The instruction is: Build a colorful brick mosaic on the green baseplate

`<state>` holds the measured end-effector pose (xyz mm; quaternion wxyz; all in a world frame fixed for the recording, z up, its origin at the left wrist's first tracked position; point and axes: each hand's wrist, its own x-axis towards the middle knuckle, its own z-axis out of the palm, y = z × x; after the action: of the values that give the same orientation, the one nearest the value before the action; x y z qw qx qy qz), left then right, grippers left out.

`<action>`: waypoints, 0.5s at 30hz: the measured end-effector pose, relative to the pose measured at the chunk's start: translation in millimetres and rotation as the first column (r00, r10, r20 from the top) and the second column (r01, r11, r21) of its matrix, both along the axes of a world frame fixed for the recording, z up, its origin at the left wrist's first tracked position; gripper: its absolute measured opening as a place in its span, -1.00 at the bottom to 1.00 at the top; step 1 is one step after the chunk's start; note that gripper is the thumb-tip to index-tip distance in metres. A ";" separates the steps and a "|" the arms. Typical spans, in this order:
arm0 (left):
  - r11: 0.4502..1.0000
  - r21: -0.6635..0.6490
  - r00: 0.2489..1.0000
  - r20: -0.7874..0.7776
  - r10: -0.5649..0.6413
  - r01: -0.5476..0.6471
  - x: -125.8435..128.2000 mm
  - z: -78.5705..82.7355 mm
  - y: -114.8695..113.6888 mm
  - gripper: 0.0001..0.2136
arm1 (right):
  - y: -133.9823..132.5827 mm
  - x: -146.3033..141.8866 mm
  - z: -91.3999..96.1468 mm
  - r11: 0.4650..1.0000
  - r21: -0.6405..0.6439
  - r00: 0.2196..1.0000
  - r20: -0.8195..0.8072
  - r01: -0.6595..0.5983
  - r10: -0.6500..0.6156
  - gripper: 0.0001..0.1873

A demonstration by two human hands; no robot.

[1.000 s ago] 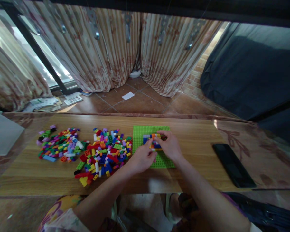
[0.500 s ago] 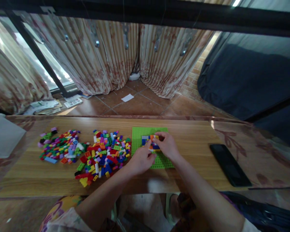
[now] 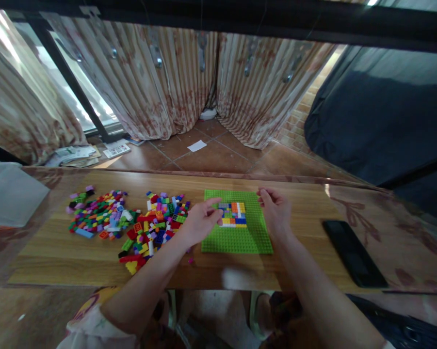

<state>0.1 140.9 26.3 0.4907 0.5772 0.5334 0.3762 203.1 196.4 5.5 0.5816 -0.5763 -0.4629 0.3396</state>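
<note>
A green studded baseplate lies on the table. On its middle sits a flat rectangular patch of toy bricks in blue, grey, orange, white and yellow. My left hand hovers over the plate's left side, thumb and forefinger apart beside the patch, with nothing visible between them. At the plate's right edge is my right hand, its fingers curled and thumb and forefinger close together. Whether a small piece is between those fingertips I cannot make out.
Two loose piles of bricks lie to the left, a far pile and a nearer pile, partly behind my left forearm. A black phone rests at the right. A whitish translucent container stands at the far left on the wooden table.
Both hands have drawn apart from the brick patch, the left one leftward and the right one to the plate's right edge. More of the patch shows now. The view has shifted slightly.
</note>
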 end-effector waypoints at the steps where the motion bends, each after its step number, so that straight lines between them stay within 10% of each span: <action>1: 1.000 0.014 1.000 0.005 0.018 -0.018 -5.3 2.2 2.0 -0.54 | -1.0 -1.0 0.6 1.000 0.016 1.000 -0.006 0.002 -0.002 -0.66; 9: 0.981 0.057 0.980 0.076 0.182 -0.187 -36.7 16.1 7.9 -0.59 | -27.7 -17.1 9.4 0.989 0.132 0.977 0.208 -0.069 0.040 -0.74; 15: 0.949 0.107 0.952 0.106 0.286 -0.296 -49.8 18.3 14.1 -0.62 | -69.4 -41.9 3.1 0.819 0.119 0.709 0.580 -0.562 0.402 -0.82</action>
<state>-49.7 155.1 44.6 0.4171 0.5036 0.5665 0.5015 161.2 127.0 8.6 0.3971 -0.4133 -0.7842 0.2377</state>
